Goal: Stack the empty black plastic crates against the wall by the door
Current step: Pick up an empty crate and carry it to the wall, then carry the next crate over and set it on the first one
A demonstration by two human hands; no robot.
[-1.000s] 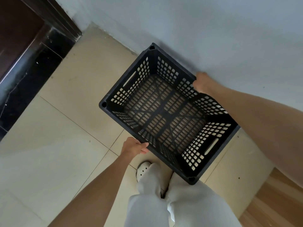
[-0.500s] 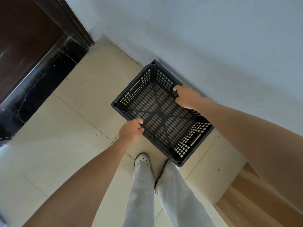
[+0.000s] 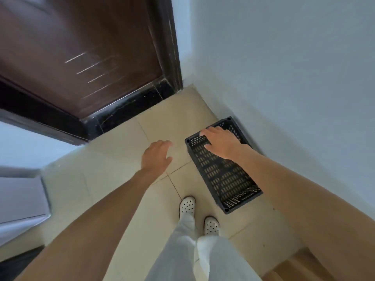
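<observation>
While the black crate (image 3: 223,175) sits by the wall (image 3: 294,78), both hands, left hand (image 3: 156,155) and right hand (image 3: 221,142), hover spread.

— Where does the black plastic crate (image 3: 223,175) lie?
— Upright on the pale tiled floor (image 3: 121,169), directly beneath the right hand (image 3: 222,143), long side along the white wall (image 3: 284,78) beyond that hand.
— Its state?
— Empty, open top up, slotted walls and base showing. It lies to the right of the left hand (image 3: 156,156), apart from it.
— And the door (image 3: 81,57)?
— Ahead of both hands, past the crate's far corner.
</observation>
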